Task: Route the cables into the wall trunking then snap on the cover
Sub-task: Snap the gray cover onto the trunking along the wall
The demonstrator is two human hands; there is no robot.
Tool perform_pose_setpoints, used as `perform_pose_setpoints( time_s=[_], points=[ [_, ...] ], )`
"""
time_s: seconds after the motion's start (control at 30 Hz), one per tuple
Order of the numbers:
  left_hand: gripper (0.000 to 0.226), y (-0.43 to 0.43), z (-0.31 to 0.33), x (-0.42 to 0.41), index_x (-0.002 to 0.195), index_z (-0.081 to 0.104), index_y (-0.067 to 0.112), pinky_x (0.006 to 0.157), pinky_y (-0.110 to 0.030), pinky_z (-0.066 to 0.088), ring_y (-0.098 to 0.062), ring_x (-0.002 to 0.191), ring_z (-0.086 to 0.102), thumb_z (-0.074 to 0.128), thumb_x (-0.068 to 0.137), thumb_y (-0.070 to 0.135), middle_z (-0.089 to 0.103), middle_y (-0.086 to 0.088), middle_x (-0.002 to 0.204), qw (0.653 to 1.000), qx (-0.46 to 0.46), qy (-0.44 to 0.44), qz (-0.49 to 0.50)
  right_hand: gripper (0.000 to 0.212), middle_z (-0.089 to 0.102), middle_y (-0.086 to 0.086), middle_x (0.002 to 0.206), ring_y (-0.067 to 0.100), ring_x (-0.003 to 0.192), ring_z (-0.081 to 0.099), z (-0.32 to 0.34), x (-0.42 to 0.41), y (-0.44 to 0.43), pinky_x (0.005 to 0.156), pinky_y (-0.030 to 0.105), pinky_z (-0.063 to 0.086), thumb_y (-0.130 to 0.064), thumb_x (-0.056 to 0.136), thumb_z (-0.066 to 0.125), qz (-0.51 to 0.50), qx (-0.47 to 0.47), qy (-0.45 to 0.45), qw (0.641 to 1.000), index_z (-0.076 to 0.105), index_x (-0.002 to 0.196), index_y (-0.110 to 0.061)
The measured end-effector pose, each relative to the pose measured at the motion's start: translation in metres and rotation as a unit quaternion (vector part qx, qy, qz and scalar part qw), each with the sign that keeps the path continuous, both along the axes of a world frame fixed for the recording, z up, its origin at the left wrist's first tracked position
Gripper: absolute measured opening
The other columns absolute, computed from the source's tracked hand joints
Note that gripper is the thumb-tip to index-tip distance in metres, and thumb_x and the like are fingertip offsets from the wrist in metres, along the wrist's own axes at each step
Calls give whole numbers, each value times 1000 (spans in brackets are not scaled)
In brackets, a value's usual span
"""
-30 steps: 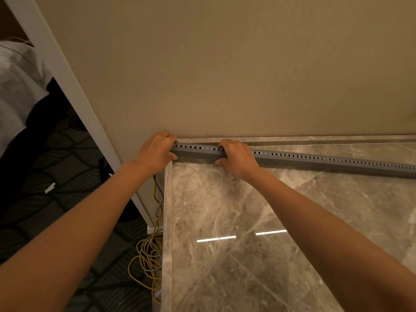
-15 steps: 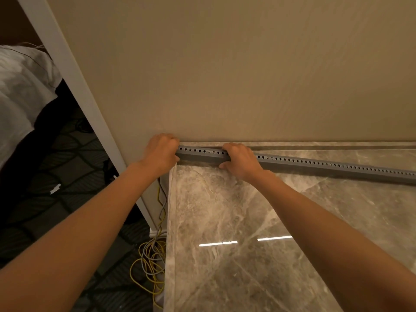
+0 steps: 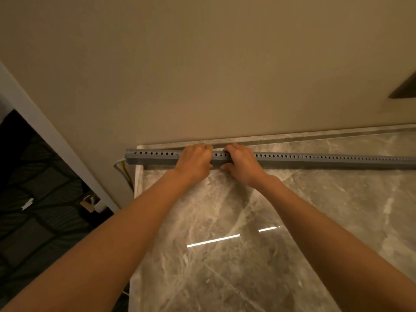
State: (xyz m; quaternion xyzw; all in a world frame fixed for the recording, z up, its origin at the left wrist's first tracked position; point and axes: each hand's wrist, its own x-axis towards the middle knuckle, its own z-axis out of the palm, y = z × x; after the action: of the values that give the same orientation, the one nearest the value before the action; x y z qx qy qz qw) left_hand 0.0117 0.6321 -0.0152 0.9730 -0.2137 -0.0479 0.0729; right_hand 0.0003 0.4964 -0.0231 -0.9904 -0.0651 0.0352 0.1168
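The grey trunking (image 3: pixel 315 159) lies along the wall's (image 3: pixel 202 75) foot on the marble surface (image 3: pixel 247 255). Both hands, left (image 3: pixel 194 162) and right (image 3: pixel 242 164), sit side by side with fingers curled over its top, clenched on it, probably pressing the cover home. Cables (image 3: pixel 122 168) leave its left end, which overhangs the surface edge.

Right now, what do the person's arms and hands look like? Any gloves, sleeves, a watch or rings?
Both hands are bare: no gloves on the left hand or the right hand. Both forearms are uncovered up to the picture's lower edge, so no sleeves show. Neither wrist carries a watch or band. No rings show on the fingers that can be seen, though the fingertips are hidden from view.
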Motion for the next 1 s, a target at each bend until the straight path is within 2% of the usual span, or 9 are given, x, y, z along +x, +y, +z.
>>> perform_pose_setpoints(
  time_s=[0.2, 0.4, 0.6, 0.8, 1.0],
  points=[
    [38, -5, -3, 1, 123, 46, 2, 97, -37, 39, -31, 118, 51, 56, 92, 21, 54, -15, 129, 1000, 15, -9, 2, 35, 55, 16, 128, 31, 117, 47, 2, 2, -3, 98, 34, 34, -17, 87, 59, 38, -31, 1, 999, 51, 118, -3],
    [40, -8, 2, 0, 124, 48, 3, 96, -38, 41, -33, 118, 52, 58, 90, 22, 55, -15, 130, 1000, 16, 3, 21, 38, 60, 14, 125, 31, 114, 53, 4, 0, -16, 97, 35, 36, -20, 85, 62, 38, -6, -14, 999, 53, 119, -5],
    [34, -44, 7, -4, 114, 54, 3, 93, -38, 44, -33, 114, 55, 61, 88, 24, 59, -15, 125, 999, -25, 25, 29, 34, 61, 11, 119, 28, 112, 51, 0, -17, -81, 102, 33, 31, -22, 84, 65, -51, 17, -31, 998, 57, 114, -7],
    [37, -99, 2, -8, 124, 49, 4, 97, -39, 40, -32, 119, 51, 55, 92, 19, 55, -15, 130, 1000, -11, 10, -14, 31, 66, 12, 112, 31, 102, 56, 2, -13, -101, 91, 35, 38, -19, 81, 68, -27, 14, -22, 999, 58, 107, -5],
    [29, -110, 3, -5, 116, 53, 2, 89, -39, 44, -33, 112, 55, 55, 88, 12, 59, -17, 123, 1000, 6, 12, -5, 27, 68, 14, 107, 31, 101, 58, 4, -4, -109, 83, 34, 42, -19, 79, 69, 9, 11, -10, 1000, 61, 102, -6]
  ],
)
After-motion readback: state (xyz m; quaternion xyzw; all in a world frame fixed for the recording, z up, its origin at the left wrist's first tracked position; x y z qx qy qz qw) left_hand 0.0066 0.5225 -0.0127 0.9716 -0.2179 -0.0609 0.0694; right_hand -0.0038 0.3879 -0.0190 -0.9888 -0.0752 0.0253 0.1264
